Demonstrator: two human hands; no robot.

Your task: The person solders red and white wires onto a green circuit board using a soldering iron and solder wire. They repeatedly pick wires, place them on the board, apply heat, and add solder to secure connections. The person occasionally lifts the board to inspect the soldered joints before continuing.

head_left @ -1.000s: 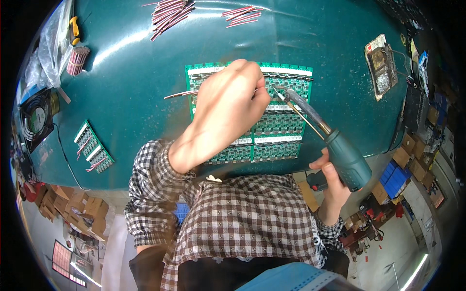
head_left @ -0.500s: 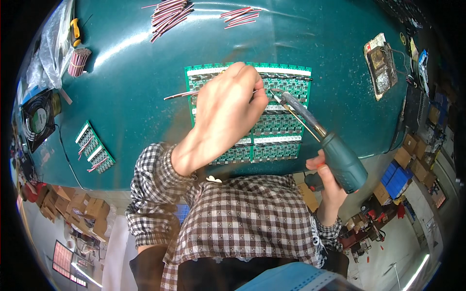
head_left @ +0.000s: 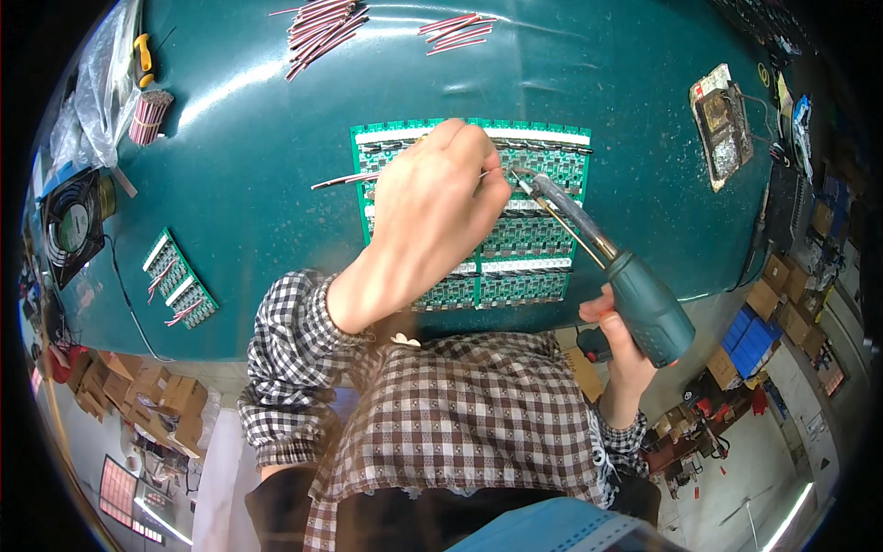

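Note:
My left hand point(head_left: 432, 202) lies over a large panel of green circuit boards point(head_left: 529, 241), its fingers pinched on a thin red-and-white wire point(head_left: 342, 181). The wire's tail sticks out to the left past the hand, and its middle is hidden under the palm. My right hand point(head_left: 627, 354) grips a dark green soldering gun point(head_left: 651, 313) by its handle. The gun's metal tip and thin feed tube reach up-left to the boards, just right of my left fingertips. Whether the tip touches the wire end is too small to tell.
Loose wires point(head_left: 322, 32) lie in a pile at the far side, with a smaller group point(head_left: 457, 34) beside it. At left are a banded wire bundle point(head_left: 150, 118), a yellow-handled screwdriver point(head_left: 143, 60), a fan point(head_left: 72, 225) and a smaller board panel point(head_left: 180, 279). A stained metal holder point(head_left: 721, 127) sits right.
Almost nothing differs. My left hand has shifted very slightly to the right; the soldering gun stays at the same spot.

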